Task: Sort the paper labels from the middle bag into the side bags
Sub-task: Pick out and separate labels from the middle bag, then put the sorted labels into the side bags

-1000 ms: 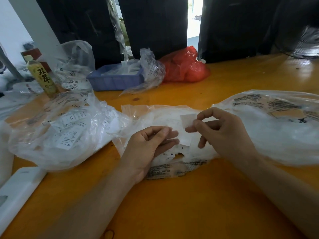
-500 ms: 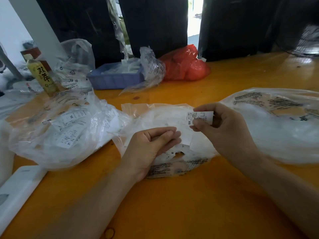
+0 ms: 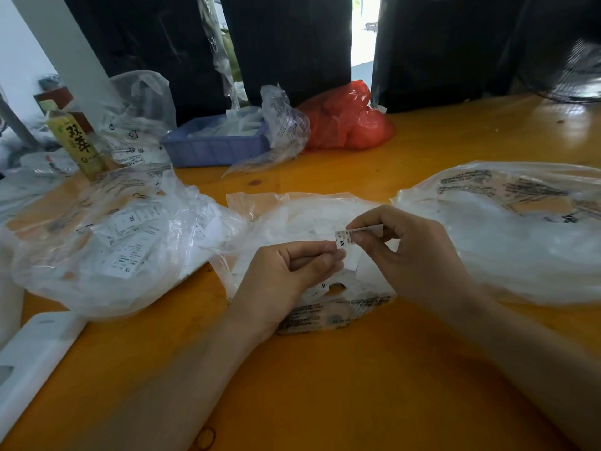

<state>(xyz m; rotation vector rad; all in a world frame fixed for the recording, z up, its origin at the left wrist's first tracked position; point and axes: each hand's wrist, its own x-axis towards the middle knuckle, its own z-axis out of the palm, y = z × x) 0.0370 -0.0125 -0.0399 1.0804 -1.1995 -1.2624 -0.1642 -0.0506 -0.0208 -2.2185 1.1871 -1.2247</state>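
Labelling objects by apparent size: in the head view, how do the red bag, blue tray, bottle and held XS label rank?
1. Red bag and blue tray: alike, unranked.
2. Bottle.
3. XS label, though nearest the camera.

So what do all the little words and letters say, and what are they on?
"XS": on the paper label pinched by the right hand, with the left hand touching it.
"M": on a label in the middle bag, at.
"XL" and "2XL": on labels inside the left bag.
"双萃": on the bottle.
The bags' printed warnings and the labels' fine print are too small or blurred to read.
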